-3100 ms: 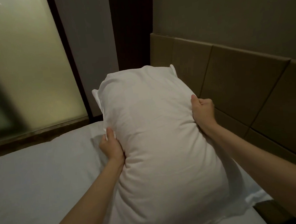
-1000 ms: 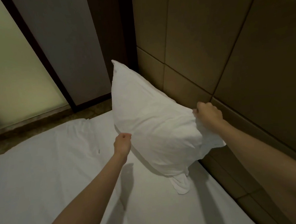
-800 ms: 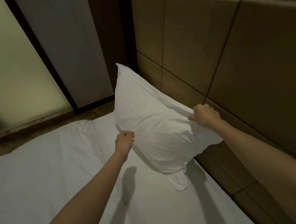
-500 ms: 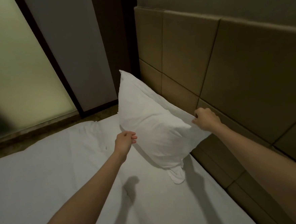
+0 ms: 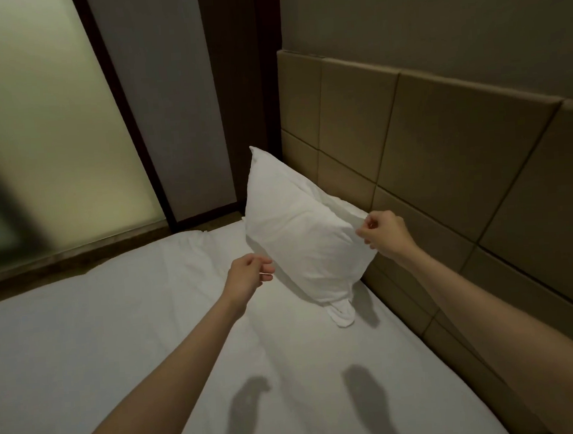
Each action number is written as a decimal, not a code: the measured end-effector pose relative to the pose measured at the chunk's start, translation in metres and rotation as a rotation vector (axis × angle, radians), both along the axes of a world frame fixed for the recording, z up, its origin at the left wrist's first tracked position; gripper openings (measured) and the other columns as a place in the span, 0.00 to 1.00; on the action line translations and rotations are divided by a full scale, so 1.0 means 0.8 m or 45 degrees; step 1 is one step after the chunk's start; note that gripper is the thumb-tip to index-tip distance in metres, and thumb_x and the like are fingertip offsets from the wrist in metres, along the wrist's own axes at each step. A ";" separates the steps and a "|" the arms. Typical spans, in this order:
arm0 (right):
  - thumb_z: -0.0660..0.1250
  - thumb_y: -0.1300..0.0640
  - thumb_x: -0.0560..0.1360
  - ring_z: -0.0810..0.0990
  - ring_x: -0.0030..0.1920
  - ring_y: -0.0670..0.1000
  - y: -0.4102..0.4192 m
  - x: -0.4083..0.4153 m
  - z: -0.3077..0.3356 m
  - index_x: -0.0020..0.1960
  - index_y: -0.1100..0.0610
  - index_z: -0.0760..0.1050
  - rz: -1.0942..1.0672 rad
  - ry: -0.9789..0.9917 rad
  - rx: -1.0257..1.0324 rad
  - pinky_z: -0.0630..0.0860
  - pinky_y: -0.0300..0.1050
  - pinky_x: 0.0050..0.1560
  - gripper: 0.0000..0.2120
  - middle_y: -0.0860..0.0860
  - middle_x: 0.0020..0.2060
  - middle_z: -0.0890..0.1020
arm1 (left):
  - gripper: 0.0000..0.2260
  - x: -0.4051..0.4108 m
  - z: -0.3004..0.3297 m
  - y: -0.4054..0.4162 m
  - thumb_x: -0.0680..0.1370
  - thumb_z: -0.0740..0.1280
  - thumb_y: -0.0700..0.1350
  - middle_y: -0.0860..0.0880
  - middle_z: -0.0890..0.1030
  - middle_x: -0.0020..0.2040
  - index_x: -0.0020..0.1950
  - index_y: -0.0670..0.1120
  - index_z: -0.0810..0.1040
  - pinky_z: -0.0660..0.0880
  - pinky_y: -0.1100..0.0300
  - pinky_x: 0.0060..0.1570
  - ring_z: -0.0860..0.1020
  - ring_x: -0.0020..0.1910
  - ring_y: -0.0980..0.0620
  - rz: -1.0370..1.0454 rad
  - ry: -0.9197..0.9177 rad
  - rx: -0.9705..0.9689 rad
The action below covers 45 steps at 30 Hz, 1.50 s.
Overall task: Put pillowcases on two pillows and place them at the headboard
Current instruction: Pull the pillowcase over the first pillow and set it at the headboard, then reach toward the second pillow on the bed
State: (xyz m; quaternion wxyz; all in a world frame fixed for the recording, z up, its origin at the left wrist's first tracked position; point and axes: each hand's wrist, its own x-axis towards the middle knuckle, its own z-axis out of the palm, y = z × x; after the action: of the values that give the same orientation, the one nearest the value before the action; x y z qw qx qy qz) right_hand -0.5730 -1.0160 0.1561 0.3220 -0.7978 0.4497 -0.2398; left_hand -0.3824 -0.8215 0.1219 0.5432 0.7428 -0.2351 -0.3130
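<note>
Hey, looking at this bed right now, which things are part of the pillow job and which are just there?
Part of the job:
pillow, in its white case
headboard it leans against
bed sheet it stands on
left hand
right hand

Just there:
frosted glass panel
dark door frame

- white sheet (image 5: 100,331) covering the mattress, lightly creased;
- frosted glass panel (image 5: 45,132) at left, dark frame (image 5: 125,109) beside it;
- grey wall (image 5: 433,13) above;
- floor strip (image 5: 78,262) past the bed's far edge
</note>
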 end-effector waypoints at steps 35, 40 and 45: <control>0.69 0.57 0.73 0.75 0.25 0.45 0.370 -0.040 -0.076 0.32 0.57 0.76 0.265 -0.452 0.687 0.71 0.41 0.32 0.11 0.47 0.23 0.77 | 0.14 -0.079 -0.082 0.407 0.77 0.56 0.38 0.48 0.82 0.36 0.42 0.48 0.80 0.72 0.61 0.40 0.78 0.35 0.52 0.493 0.066 -0.006; 0.69 0.58 0.73 0.74 0.24 0.45 0.426 -0.019 -0.105 0.31 0.56 0.76 0.372 -0.353 0.789 0.70 0.42 0.32 0.11 0.47 0.23 0.77 | 0.13 -0.096 -0.105 0.501 0.77 0.56 0.38 0.47 0.82 0.36 0.42 0.46 0.80 0.72 0.60 0.39 0.78 0.35 0.51 0.644 0.127 0.081; 0.69 0.59 0.73 0.76 0.26 0.44 0.507 0.041 -0.120 0.34 0.56 0.76 0.529 -0.240 0.792 0.71 0.41 0.32 0.09 0.48 0.27 0.79 | 0.12 -0.072 -0.122 0.611 0.78 0.56 0.38 0.46 0.81 0.38 0.43 0.45 0.79 0.72 0.60 0.39 0.78 0.35 0.51 0.895 0.155 0.128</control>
State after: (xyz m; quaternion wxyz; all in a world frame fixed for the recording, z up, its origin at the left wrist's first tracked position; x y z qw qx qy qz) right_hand -0.5405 -0.6101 0.0604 0.6302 -0.7107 0.2983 -0.0940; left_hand -0.4402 -0.3329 0.0245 0.5936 0.7839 0.0831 -0.1619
